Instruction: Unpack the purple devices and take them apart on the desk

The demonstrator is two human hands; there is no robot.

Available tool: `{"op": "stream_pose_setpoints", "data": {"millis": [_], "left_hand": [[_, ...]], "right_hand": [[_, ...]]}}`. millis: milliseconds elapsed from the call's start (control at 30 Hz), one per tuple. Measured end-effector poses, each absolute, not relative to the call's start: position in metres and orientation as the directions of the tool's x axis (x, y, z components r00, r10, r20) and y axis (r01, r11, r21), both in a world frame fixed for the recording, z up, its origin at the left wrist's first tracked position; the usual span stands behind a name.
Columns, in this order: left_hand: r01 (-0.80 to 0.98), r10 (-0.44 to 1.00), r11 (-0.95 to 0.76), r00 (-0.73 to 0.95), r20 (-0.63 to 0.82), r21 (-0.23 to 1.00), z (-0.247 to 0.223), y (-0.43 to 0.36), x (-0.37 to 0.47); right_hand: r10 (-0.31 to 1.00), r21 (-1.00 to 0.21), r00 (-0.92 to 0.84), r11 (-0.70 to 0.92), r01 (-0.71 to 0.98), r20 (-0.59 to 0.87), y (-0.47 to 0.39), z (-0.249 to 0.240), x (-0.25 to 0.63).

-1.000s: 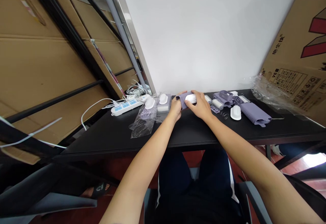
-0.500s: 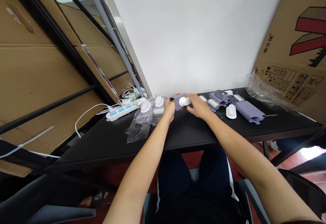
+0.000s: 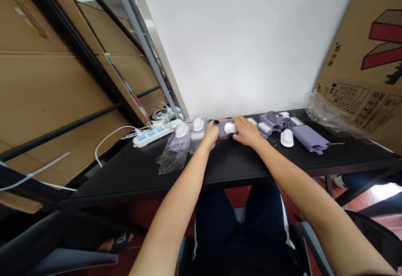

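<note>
My left hand (image 3: 211, 134) is wrapped round the left end of a purple, open-ended plastic sleeve (image 3: 221, 127), held over the black table. Against the sleeve's face sits a white ribbed oval piece (image 3: 230, 127), gripped by the fingertips of my right hand (image 3: 246, 131). Those fingers partly hide its right side. Left of my hands, a purple piece with a white oval part (image 3: 198, 124) stands close by. Beside it, clear plastic wrapping (image 3: 172, 158) lies round another such piece with a white top (image 3: 181, 131).
The black table (image 3: 125, 181) runs along a white wall. On the right lie a white oval part (image 3: 287, 138), a purple sleeve (image 3: 309, 138) and a white cylinder (image 3: 265, 128). A power strip (image 3: 152, 135) with cables is at left; a large carton (image 3: 348, 83) leans at right.
The sleeve and both hands have shifted very slightly within the view, as has the whole scene. My right fingers have closed further over the white ribbed piece.
</note>
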State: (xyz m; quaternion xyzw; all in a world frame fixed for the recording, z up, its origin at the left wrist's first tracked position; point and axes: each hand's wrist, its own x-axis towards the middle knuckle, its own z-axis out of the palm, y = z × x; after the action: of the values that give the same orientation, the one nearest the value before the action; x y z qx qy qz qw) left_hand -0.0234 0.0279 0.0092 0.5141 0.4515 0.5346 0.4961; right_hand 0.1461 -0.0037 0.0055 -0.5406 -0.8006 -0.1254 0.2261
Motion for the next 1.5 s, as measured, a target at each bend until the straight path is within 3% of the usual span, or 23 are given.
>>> {"op": "stream_pose_setpoints", "data": {"millis": [200, 433, 633, 767, 933, 1067, 1133, 1200, 1400, 1500], "left_hand": [[-0.022, 0.990, -0.139, 0.008, 0.140, 0.990, 0.008, 0.030, -0.024], [0.082, 0.958, -0.285, 0.009, 0.286, 0.955, 0.004, 0.034, -0.027], [0.035, 0.970, -0.240, -0.020, 0.241, 0.970, 0.009, 0.032, -0.025], [0.037, 0.950, -0.293, -0.101, 0.295, 0.955, 0.009, 0.034, -0.026], [-0.002, 0.937, -0.289, -0.204, 0.283, 0.957, 0.006, 0.041, -0.035], [0.115, 0.913, -0.322, -0.227, 0.340, 0.940, 0.002, 0.047, -0.038], [0.182, 0.901, -0.344, -0.211, 0.379, 0.921, -0.001, 0.049, -0.038], [0.220, 0.897, -0.354, -0.195, 0.397, 0.909, -0.002, 0.050, -0.038], [0.263, 0.892, -0.372, -0.163, 0.421, 0.890, -0.003, 0.049, -0.037], [0.259, 0.894, -0.382, -0.139, 0.426, 0.887, -0.004, 0.050, -0.035]], "right_hand": [[0.825, -0.069, -0.248, 0.326, 0.943, 0.508, -0.006, 0.005, 0.142], [0.727, -0.028, -0.407, 0.505, 0.863, 0.553, -0.010, 0.005, 0.138], [0.783, -0.025, -0.322, 0.395, 0.918, 0.532, -0.008, 0.005, 0.136], [0.772, -0.025, -0.275, 0.352, 0.936, 0.573, -0.007, 0.003, 0.137], [0.776, -0.227, -0.080, 0.278, 0.933, 0.625, -0.003, 0.012, 0.146], [0.791, -0.466, 0.256, 0.041, 0.884, 0.556, 0.003, 0.026, 0.180], [0.769, -0.518, 0.368, -0.056, 0.854, 0.523, 0.006, 0.028, 0.199], [0.761, -0.503, 0.403, -0.116, 0.856, 0.509, 0.009, 0.026, 0.214], [0.811, -0.295, 0.374, -0.260, 0.919, 0.450, 0.016, 0.004, 0.223], [0.819, -0.269, 0.385, -0.292, 0.918, 0.426, 0.017, 0.000, 0.220]]}}
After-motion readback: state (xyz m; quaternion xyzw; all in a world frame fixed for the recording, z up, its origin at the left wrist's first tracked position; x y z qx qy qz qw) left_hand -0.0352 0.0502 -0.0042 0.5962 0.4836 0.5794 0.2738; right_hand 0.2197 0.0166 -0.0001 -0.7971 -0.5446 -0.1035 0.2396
